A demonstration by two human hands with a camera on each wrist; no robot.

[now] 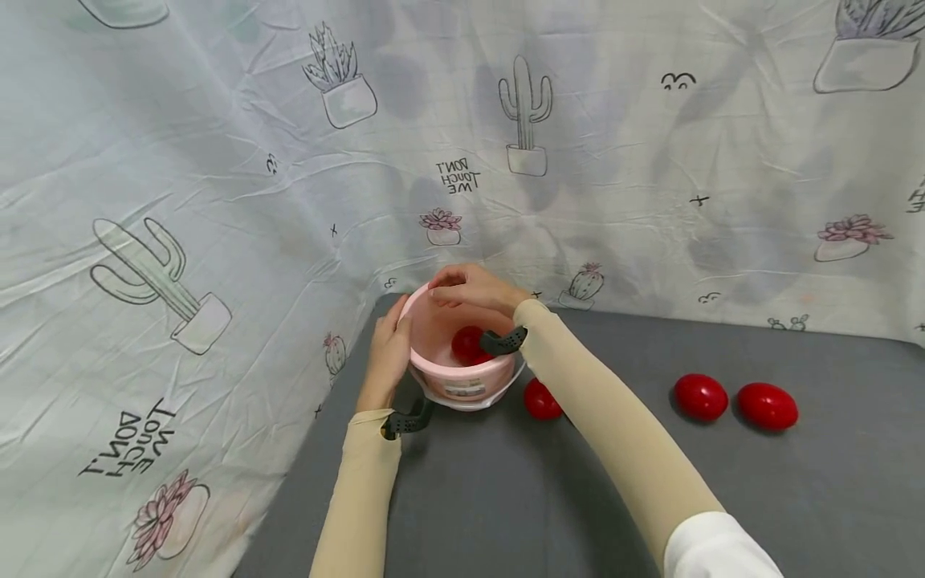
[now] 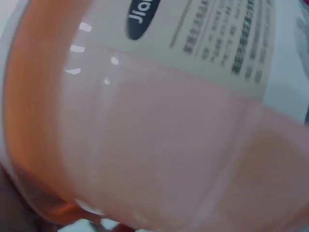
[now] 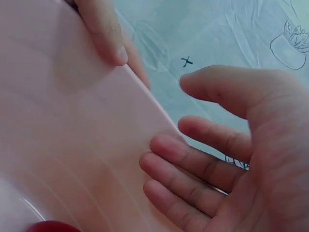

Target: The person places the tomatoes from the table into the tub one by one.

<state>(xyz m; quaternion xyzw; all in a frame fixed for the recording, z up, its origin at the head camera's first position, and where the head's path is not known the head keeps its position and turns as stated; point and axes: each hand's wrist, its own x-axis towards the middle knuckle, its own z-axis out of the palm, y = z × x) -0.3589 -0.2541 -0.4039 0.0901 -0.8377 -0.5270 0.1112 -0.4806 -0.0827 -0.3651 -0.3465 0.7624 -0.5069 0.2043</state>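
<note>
A pink plastic bucket (image 1: 431, 329) stands in the table's far left corner, its mouth tilted towards the head camera. My left hand (image 1: 389, 353) grips its left rim, thumb on the inside and fingers outside, as the right wrist view shows. At the back rim is my right hand (image 1: 480, 291), its fingers loosely extended and the thumb apart; nothing is between them. Inside the bucket lies a red ball (image 1: 466, 343), partly covered by the right wrist camera. The bucket's pale wall (image 2: 145, 130) and printed label (image 2: 227, 43) fill the left wrist view.
Another red ball (image 1: 541, 400) sits just right of the bucket, beside my right forearm. Two red, rounded, egg-like pieces (image 1: 700, 397) lie farther right on the grey table (image 1: 491, 498). A cactus-printed cloth (image 1: 614, 201) hangs behind and to the left.
</note>
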